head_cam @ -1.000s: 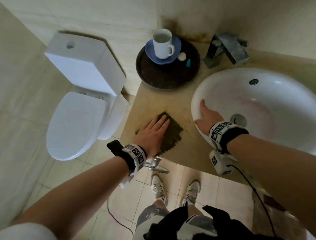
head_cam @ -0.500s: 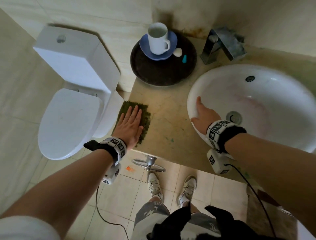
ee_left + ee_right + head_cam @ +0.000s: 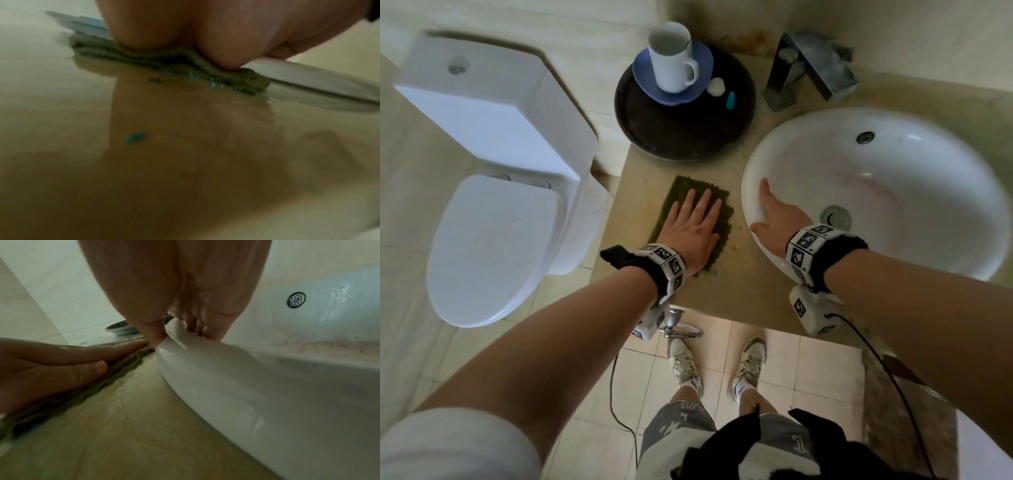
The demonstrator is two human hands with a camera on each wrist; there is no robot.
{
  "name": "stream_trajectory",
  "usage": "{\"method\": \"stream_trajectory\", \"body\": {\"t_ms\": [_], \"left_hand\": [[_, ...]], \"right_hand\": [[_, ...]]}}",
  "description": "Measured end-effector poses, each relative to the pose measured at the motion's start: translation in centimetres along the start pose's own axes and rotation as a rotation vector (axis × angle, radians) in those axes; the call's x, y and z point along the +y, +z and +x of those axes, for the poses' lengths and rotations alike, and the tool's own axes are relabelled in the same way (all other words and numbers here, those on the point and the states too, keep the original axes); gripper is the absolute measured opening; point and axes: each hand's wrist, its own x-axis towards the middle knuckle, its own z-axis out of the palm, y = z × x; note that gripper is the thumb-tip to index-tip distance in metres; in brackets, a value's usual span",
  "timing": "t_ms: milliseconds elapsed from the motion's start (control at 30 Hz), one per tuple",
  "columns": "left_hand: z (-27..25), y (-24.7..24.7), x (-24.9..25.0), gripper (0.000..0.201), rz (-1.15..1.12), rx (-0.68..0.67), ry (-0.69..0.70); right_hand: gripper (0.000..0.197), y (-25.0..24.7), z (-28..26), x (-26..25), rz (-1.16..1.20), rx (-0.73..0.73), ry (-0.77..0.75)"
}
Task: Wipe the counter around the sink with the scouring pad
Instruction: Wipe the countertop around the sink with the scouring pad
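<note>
Tiled bathroom; a beige stone counter (image 3: 726,291) stands at the middle of the head view, streaked and discoloured. At 6 o'clock, below the counter edge, are the person's two shoes on the floor tiles. On the counter, left of centre, lies the green scouring pad (image 3: 681,192), flat on the stone, near the sink but apart from it. The left hand (image 3: 693,229) lies on it palm down, fingers straight and together, pressing rather than clasping (the left wrist view shows the heel of the palm bearing on the pad's folded edge, with blue specks on the stone beside it). At 3 o'clock sits the white sink (image 3: 893,192), a round basin raised above the counter. The right hand (image 3: 777,216) rests over its near left rim, thumb outside and fingers bent over the lip onto the inner wall. At 9 o'clock, off the counter, stands a white toilet (image 3: 493,205) with lid down. At 12 o'clock a dark round tray (image 3: 678,133) carries a blue saucer (image 3: 702,61) with a white mug (image 3: 671,58) upright on it. At 1 o'clock stands a metal tap (image 3: 811,68).
</note>
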Motion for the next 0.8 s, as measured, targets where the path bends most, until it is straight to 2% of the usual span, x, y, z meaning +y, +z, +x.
{"method": "stream_trajectory", "body": {"t_ms": [267,367,467,600,700,800], "left_hand": [[-3.8,2.9,4.4,0.066,0.148,-0.042,0.267],[-6.6,4.2,3.0,0.065,0.204,-0.064,0.358],[-9.3,5.1,-0.5,0.065,0.249,-0.074,0.388],[-11.4,4.5,-5.7,0.062,0.202,-0.068,0.251],[-12.2,4.2,-8.2,0.062,0.132,-0.051,0.065],[-12.1,3.8,-8.7,0.062,0.017,-0.010,-0.133]], "right_hand": [[0.084,0.1,0.0,-0.1,0.004,0.022,0.013],[0.083,0.0,-0.1,-0.2,-0.005,0.013,0.012],[0.083,0.0,-0.1,-0.2,0.001,0.009,0.012],[0.082,0.1,-0.2,-0.4,0.014,0.014,0.021],[0.082,0.1,-0.3,-0.6,0.022,0.010,0.035],[0.082,0.1,-0.3,-0.7,0.027,0.016,0.037]]}}
